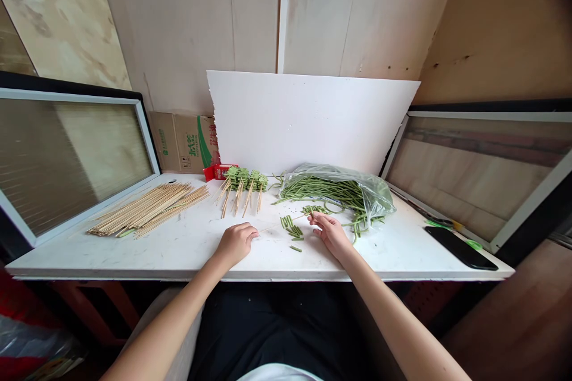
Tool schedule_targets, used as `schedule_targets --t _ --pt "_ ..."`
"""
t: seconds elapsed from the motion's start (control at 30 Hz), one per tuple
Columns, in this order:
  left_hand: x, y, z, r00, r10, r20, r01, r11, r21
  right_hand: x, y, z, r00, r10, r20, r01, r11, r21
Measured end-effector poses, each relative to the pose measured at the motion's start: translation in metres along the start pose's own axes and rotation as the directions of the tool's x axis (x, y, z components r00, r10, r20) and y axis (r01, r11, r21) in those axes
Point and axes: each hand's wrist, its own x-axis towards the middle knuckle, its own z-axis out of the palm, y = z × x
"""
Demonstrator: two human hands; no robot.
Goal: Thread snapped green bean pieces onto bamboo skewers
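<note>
My left hand (236, 244) is closed on the near end of a thin bamboo skewer (279, 226), which slants across to the right. At the skewer's far end, my right hand (328, 231) pinches a short piece of long bean, small and partly covered by the fingertips. Cut long bean pieces (291, 227) lie on the white table between the hands, one of them apart nearer the front. More cut pieces (315, 209) sit just beyond my right hand. Behind it, whole long beans (333, 190) spill from a clear plastic bag (379, 196).
Loose bamboo skewers (152, 205) are heaped at the left on the white table (187, 256). Skewered bean bundles (245, 181) lie at the back, by a red packet (218, 171) and a cardboard box (183, 141). A black phone (460, 247) and scissors (435, 219) are at right.
</note>
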Motion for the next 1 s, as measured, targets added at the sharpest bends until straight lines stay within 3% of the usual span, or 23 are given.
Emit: schedule_targets --t 1.0 --pt "-0.0004 0.0005 -0.0012 1.000 -0.014 0.001 0.014 1.000 -0.005 0.0022 0.0035 -0.0014 1.000 -0.009 0.002 0.009 1.000 0.029"
